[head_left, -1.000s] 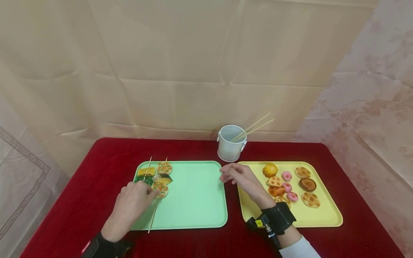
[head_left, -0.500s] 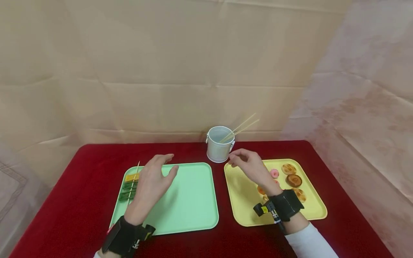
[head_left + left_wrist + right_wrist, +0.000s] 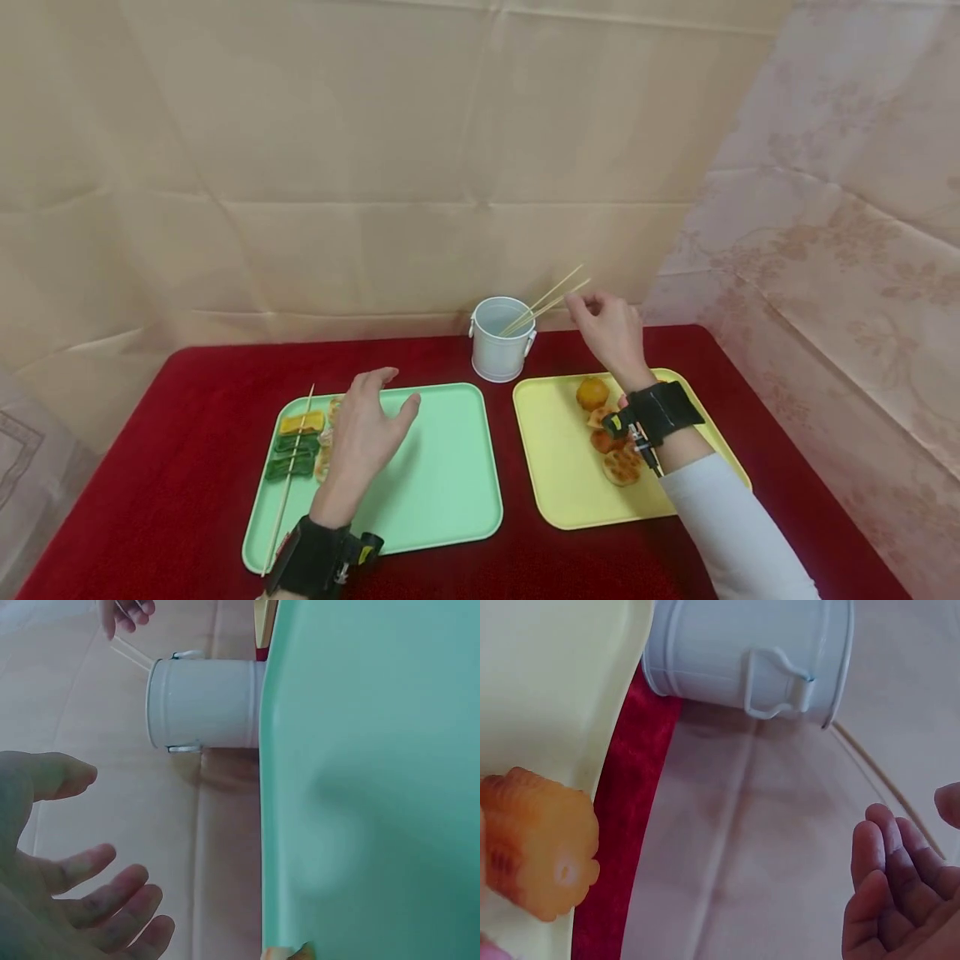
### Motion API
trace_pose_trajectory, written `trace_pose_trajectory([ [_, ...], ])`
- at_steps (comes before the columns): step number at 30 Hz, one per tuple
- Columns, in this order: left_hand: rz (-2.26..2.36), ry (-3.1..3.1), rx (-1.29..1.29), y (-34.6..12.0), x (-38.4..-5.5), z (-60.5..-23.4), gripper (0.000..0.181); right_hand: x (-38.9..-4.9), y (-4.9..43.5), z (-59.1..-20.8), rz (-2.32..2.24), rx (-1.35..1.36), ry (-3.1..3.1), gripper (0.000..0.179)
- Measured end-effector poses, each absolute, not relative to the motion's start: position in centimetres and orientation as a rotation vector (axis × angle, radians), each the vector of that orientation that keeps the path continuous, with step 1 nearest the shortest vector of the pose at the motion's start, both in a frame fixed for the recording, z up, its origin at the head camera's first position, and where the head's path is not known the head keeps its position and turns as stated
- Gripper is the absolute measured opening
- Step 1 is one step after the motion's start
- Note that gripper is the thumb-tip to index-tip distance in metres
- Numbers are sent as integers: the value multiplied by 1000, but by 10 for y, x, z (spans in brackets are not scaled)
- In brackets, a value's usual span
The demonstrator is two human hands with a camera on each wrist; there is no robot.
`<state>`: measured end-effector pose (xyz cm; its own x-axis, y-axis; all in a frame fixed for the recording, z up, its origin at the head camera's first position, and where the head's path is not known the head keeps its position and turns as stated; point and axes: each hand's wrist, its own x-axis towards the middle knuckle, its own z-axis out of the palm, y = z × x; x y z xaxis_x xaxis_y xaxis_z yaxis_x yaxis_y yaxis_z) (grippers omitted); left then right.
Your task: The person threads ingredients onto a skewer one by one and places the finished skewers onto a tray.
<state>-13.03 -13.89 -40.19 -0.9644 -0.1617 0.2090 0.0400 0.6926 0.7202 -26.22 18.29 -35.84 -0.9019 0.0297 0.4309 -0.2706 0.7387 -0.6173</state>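
My left hand (image 3: 367,437) hovers over the left part of the green tray (image 3: 450,467), thumb and fingers spread apart, holding nothing. Beside it on the tray lies a skewer (image 3: 277,525) with a yellow piece (image 3: 302,422) and green pieces (image 3: 292,454) of food; more pieces are partly hidden behind the hand. At the upper right, my right hand (image 3: 611,333) has reached the free ends of the thin wooden skewers (image 3: 551,298). These lean out of a white metal bucket (image 3: 498,354). In the right wrist view a skewer (image 3: 885,776) runs close to the fingers, with the thumb apart from them.
A yellow tray (image 3: 555,467) bears a round yellow-orange piece (image 3: 592,393), a browned holed slice (image 3: 622,467) and other food pieces, some hidden under the right forearm. A red cloth (image 3: 202,433) covers the table. Beige fabric (image 3: 337,167) hangs behind.
My left hand has left the food on the skewer and moved right with its fingers spread. My right hand has risen from beside the yellow tray to the skewers' ends. The view has shifted.
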Motion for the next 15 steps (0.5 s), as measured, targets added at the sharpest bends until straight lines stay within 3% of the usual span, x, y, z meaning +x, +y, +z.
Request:
trace_pose_trajectory([
  [4, -1171, -2625, 124, -135, -129, -407, 54, -272, 181, -359, 1010, 125, -2536, 45],
  [15, -1217, -2613, 150, -131, -128, -410, 53, -271, 182, -354, 1069, 91, -2496, 37],
])
